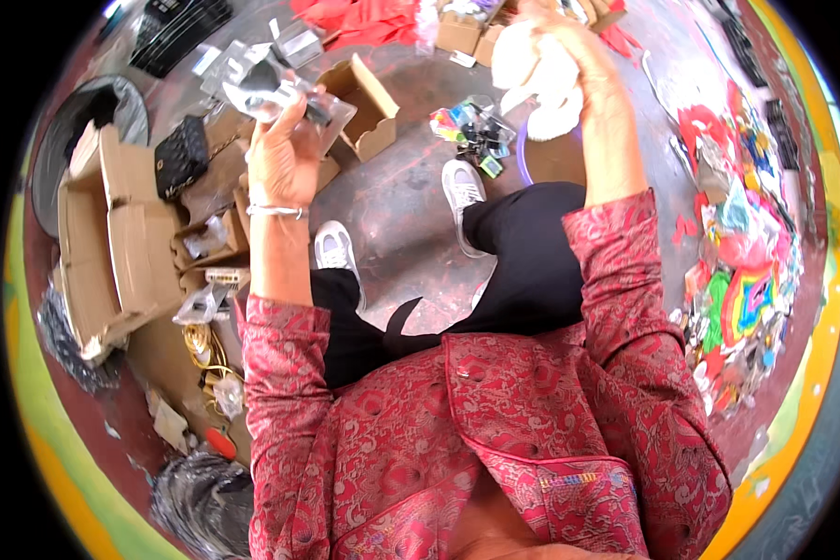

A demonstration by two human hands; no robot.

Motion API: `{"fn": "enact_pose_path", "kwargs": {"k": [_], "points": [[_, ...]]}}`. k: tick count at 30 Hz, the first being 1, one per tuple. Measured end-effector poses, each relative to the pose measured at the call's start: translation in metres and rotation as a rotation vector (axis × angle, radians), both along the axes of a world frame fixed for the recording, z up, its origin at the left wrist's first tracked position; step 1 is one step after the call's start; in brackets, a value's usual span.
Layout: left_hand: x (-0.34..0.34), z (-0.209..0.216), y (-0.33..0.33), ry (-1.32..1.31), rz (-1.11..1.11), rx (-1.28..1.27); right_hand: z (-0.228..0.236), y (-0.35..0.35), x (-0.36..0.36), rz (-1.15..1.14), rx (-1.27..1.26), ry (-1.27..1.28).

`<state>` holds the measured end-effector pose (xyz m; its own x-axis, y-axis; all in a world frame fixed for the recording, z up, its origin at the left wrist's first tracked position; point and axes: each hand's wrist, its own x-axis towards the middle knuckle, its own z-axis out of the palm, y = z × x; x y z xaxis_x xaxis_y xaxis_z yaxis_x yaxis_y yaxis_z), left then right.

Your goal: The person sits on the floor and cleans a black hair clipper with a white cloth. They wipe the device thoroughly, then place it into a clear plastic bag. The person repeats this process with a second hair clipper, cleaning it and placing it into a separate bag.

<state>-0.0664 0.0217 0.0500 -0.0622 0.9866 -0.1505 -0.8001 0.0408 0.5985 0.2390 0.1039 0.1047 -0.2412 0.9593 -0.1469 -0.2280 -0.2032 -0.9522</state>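
Above the floor point(397, 210), the left hand point(286, 161) pinches plastic point(251, 100) beside a box point(379, 138); the right hand point(574, 39) curls its fingers on cloth point(521, 67). A weak pinch may drop the plastic.

Boxes point(145, 252) lie left; clutter point(742, 280) right; shoes point(334, 246) between.

Red jacket point(383, 429), pale scrolling floral pattern, darker rounded motifs; front edge trimmed with narrow red piping. Small multicoloured strip point(567, 481) on chest. Left sleeve point(287, 401) and right sleeve point(616, 271) in same cloth, ending along forearms. Silvery bracelet point(276, 212) around left wrist. Black trousers point(532, 257). Pale grey left shoe point(334, 247) and right shoe point(463, 189), both with white laces.
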Motion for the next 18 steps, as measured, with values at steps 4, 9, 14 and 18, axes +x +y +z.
{"fn": "enact_pose_path", "kwargs": {"k": [4, 9, 14, 18], "points": [[0.000, -0.018, 0.005, 0.142, -0.017, -0.063, -0.019, -0.006, 0.046, -0.224, 0.050, 0.273], [-0.004, -0.029, 0.013, 0.154, -0.035, -0.073, -0.085, 0.026, 0.087, 0.008, -0.127, 0.265], [-0.001, -0.024, -0.001, 0.175, -0.187, -0.259, -0.179, 0.034, 0.082, 0.100, -0.112, -0.245], [0.017, -0.009, -0.002, 0.227, -0.244, -0.346, -0.339, 0.059, 0.092, 0.027, -0.194, -0.938]]}}
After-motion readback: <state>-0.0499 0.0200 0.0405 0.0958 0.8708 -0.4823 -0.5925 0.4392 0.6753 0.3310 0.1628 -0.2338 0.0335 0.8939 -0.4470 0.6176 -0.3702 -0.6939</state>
